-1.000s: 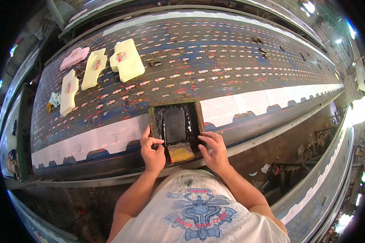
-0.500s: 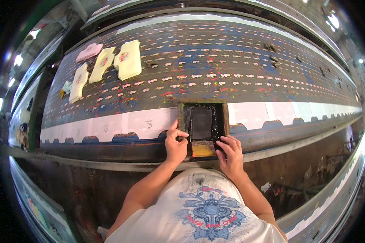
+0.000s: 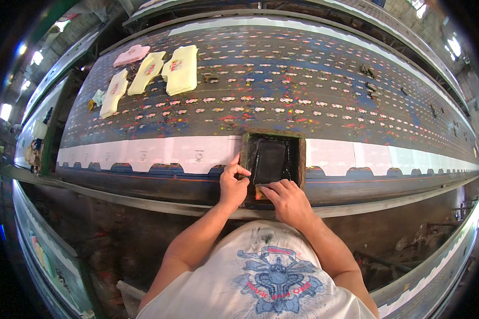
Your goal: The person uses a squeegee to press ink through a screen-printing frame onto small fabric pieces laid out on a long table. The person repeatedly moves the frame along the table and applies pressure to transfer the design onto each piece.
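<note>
A small wooden screen-printing frame [image 3: 302, 162] stands on the near edge of the long table, over a row of white cut pieces. Its dark mesh [image 3: 270, 159] is smeared with wet black ink. My left hand [image 3: 232, 185] grips the frame's left side near the close corner, with thumb and forefinger against the rim. A squeegee [image 3: 258, 192] with a yellowish handle lies at the frame's near end. My right hand [image 3: 289, 201] is closed over it, hiding most of it. White pieces [image 3: 189, 151] left of the frame bear small dark prints; those [image 3: 332, 153] to the right look plain.
Stacks of pale yellow printed pieces [image 3: 181, 72] and a pink stack [image 3: 132, 55] lie at the far left. Small dark lumps [image 3: 371, 90] sit on the ink-spotted tabletop [image 3: 239, 114] at the right. A metal rail [image 3: 346, 209] runs along the near edge.
My right hand has moved left from the frame's near right corner and closed on the squeegee. My left hand stays at the frame's left side. The view has shifted slightly.
</note>
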The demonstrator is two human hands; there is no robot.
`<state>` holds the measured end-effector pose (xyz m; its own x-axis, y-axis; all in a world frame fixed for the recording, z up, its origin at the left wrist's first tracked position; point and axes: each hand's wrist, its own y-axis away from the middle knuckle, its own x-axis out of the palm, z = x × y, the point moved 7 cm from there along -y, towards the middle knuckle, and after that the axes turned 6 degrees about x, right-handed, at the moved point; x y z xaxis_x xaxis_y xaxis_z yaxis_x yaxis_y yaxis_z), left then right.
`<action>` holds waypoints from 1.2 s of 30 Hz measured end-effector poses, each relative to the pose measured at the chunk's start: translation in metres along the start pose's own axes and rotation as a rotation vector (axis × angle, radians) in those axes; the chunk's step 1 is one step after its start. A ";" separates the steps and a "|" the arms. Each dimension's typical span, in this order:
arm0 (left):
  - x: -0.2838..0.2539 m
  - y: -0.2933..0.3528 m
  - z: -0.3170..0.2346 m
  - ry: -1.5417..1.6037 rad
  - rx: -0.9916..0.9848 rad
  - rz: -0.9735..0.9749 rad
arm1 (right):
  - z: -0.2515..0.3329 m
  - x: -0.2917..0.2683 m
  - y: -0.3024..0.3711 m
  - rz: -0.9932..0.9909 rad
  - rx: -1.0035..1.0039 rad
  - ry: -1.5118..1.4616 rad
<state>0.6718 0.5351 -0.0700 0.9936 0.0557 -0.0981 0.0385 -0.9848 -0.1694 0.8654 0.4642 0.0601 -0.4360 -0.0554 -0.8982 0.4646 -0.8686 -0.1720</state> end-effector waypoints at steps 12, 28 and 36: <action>0.003 0.000 -0.008 -0.136 0.032 0.064 | -0.083 -0.015 -0.096 0.010 0.138 0.027; 0.004 -0.001 -0.015 -0.128 0.131 0.071 | -0.024 0.009 -0.039 -0.070 0.175 0.057; -0.001 0.006 -0.019 -0.145 0.104 0.087 | 0.012 0.013 0.004 0.097 0.263 -0.009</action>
<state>0.6732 0.5264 -0.0523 0.9667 0.0019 -0.2557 -0.0654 -0.9650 -0.2542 0.8523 0.4540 0.0522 -0.4066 -0.1481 -0.9015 0.2890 -0.9570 0.0269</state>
